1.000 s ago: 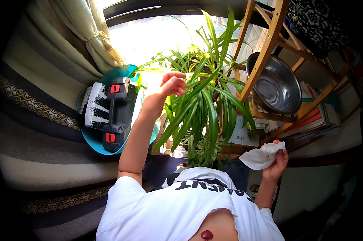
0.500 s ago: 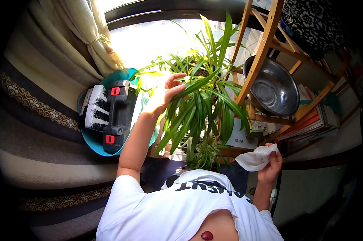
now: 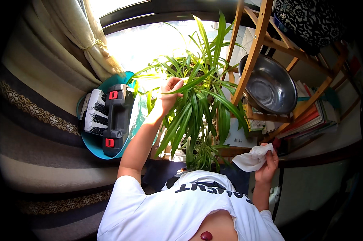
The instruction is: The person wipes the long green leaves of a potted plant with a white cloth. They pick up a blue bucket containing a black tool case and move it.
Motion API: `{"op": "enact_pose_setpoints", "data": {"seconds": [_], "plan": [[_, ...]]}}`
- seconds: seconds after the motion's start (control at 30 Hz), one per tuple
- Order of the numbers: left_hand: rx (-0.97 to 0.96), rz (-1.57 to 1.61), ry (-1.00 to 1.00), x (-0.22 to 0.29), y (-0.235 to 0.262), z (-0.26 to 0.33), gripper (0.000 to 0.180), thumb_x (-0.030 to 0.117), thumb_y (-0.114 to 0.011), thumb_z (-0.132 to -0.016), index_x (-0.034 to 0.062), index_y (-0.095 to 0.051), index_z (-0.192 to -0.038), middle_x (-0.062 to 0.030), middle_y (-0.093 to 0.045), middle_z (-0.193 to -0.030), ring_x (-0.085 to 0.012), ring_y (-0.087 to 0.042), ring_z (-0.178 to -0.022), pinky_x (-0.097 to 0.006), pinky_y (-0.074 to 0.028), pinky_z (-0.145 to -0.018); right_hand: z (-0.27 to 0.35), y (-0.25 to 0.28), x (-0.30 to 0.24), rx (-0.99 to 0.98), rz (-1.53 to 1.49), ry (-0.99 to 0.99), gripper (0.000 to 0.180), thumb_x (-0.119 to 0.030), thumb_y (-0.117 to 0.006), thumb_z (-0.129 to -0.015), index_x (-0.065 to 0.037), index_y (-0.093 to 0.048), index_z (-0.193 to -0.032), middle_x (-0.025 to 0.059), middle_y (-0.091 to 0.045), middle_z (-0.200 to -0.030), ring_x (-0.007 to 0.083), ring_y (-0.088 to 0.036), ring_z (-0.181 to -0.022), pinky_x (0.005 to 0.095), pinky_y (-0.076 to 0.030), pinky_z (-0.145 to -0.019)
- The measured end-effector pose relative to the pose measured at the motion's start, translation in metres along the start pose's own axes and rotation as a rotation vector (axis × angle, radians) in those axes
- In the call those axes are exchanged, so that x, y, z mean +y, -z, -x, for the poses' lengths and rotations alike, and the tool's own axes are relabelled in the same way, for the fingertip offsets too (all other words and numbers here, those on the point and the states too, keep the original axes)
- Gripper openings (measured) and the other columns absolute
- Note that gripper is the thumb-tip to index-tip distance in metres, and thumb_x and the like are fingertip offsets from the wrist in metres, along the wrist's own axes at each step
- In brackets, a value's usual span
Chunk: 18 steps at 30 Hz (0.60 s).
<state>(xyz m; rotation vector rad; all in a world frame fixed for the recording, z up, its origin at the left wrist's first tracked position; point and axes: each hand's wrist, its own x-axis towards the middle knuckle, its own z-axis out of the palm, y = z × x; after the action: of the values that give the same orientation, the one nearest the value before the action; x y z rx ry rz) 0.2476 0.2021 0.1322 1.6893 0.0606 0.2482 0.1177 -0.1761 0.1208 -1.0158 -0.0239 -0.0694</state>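
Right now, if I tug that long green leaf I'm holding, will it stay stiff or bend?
It will probably bend: the leaf is long, thin and already arches past your left hand. It looks light. A hard pull might tear it or shake the plant.

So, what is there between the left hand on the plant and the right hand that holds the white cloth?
In the head view, long drooping green leaves of the plant fill the stretch between the left hand and the right hand with its white cloth.
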Motion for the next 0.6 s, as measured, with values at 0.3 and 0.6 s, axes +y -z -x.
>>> {"op": "enact_pose_setpoints", "data": {"seconds": [0.3, 0.6], "plan": [[-0.201, -0.063, -0.058, 0.002, 0.013, -0.003, 0.031, 0.009, -0.057, -0.087, 0.0070, -0.054, -0.118, -0.0009, -0.060, -0.094, -0.0081, -0.055, -0.078, -0.021, -0.046, -0.061, 0.001, -0.003, 0.002, -0.013, -0.027, -0.029, 0.026, -0.017, -0.052, -0.092, 0.003, -0.059, -0.109, 0.0109, -0.064, -0.099, 0.0204, -0.063, -0.088, 0.0344, -0.050, -0.082], [-0.207, -0.443, -0.197, -0.005, 0.009, -0.004, 0.041, 0.006, -0.064, -0.073, 0.0072, -0.058, -0.114, -0.0047, -0.060, -0.079, -0.0143, -0.055, -0.069, -0.028, -0.047, -0.066, -0.001, -0.006, 0.002, -0.001, -0.024, -0.045, 0.029, -0.018, -0.052, -0.091, 0.005, -0.059, -0.108, 0.0107, -0.064, -0.096, 0.0179, -0.061, -0.087, 0.0297, -0.047, -0.082]]}}
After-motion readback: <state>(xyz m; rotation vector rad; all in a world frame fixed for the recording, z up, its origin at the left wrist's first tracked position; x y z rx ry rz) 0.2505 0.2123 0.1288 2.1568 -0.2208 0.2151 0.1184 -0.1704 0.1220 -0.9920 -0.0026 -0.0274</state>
